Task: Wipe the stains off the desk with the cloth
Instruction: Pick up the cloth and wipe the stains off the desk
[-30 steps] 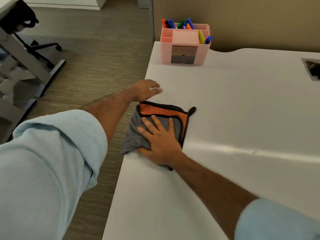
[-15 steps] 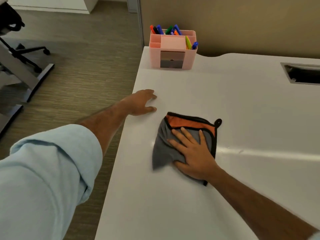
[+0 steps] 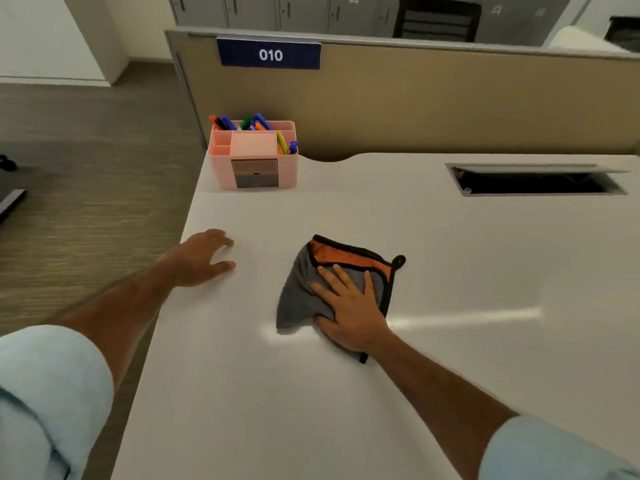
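Observation:
A grey cloth (image 3: 299,299) with an orange panel and black trim lies folded on the white desk (image 3: 450,271), left of its middle. My right hand (image 3: 349,306) presses flat on the cloth, fingers spread and pointing away from me. Resting on the desk near its left edge, my left hand (image 3: 201,258) has its fingers apart and holds nothing. I see no distinct stain on the desk surface, only a bright glare streak to the right of the cloth.
A pink organiser (image 3: 254,155) full of coloured markers stands at the desk's back left corner. A rectangular cable slot (image 3: 536,180) opens at the back right. A tan partition (image 3: 415,98) with a "010" sign runs behind. The floor drops off on the left.
My right hand has slid the cloth from the desk's left edge rightward onto the surface. The view has tilted up, showing the partition and cable slot. My left hand stays planted near the edge.

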Demonstrator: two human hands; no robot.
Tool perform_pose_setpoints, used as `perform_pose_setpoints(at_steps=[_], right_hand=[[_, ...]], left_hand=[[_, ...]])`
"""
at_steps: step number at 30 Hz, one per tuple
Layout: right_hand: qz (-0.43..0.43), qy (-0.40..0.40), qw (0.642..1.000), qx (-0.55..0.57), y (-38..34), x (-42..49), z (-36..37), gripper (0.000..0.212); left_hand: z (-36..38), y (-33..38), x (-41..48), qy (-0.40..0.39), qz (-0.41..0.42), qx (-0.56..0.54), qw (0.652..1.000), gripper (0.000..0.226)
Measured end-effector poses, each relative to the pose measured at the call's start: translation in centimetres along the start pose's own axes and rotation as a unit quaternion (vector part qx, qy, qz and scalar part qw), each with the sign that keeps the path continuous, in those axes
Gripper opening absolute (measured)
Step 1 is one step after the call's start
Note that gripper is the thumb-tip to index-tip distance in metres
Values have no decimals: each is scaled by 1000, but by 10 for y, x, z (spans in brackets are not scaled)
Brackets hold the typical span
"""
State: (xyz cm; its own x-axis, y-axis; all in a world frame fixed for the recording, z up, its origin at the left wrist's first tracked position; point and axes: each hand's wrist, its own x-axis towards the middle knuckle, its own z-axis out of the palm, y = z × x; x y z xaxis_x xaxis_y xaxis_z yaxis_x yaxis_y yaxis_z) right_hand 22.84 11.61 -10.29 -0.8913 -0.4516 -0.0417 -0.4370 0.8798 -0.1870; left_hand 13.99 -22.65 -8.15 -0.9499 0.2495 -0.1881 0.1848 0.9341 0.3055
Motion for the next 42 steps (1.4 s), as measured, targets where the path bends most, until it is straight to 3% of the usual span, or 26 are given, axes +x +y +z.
perform_pose_setpoints(at_steps=[4, 9, 11, 13, 17, 20, 22, 25, 27, 29, 33, 37, 39, 42], right_hand=[[23, 9, 999, 23, -20, 34, -2, 62], [-188, 3, 982, 31, -63, -9, 25, 57], [-217, 14, 976, 28, -38, -30, 23, 57], [-197, 22, 980, 31, 2, -42, 14, 58], [-56, 4, 998, 9, 81, -25, -11, 62], [27, 13, 1000, 9, 84, 2, -20, 61], [2, 12, 999, 30, 69, 8, -18, 60], [-139, -5, 990, 22, 60, -19, -8, 58], [-180, 10, 983, 20, 84, -45, -7, 57], [-161, 27, 986, 25, 122, -65, -11, 58], [-22, 15, 1000, 6, 188, -51, -29, 61], [48, 2, 999, -7, 174, 4, -33, 61], [21, -8, 1000, -4, 150, 17, -29, 63], [-110, -22, 994, -6, 119, -10, -19, 61]], left_hand=[[5, 8, 5, 22, -14, 18, 999, 59], [5, 19, 6, 48, -29, 29, 998, 55], [2, 22, 6, 42, -37, 25, 998, 54], [0, 24, 7, 38, -43, 21, 998, 53], [0, 31, 8, 36, -68, 17, 997, 54], [6, 41, 11, 61, -73, 20, 995, 54], [11, 56, 18, 74, -58, 26, 995, 52], [14, 82, 34, 67, -49, 47, 995, 51], [13, 94, 41, 68, -49, 50, 995, 54], [13, 99, 46, 71, -55, 58, 994, 57], [15, 97, 41, 67, -107, 71, 989, 69], [22, 87, 27, 55, -150, 58, 986, 77], [23, 85, 24, 52, -155, 57, 985, 81], [22, 86, 24, 47, -146, 58, 986, 82]])
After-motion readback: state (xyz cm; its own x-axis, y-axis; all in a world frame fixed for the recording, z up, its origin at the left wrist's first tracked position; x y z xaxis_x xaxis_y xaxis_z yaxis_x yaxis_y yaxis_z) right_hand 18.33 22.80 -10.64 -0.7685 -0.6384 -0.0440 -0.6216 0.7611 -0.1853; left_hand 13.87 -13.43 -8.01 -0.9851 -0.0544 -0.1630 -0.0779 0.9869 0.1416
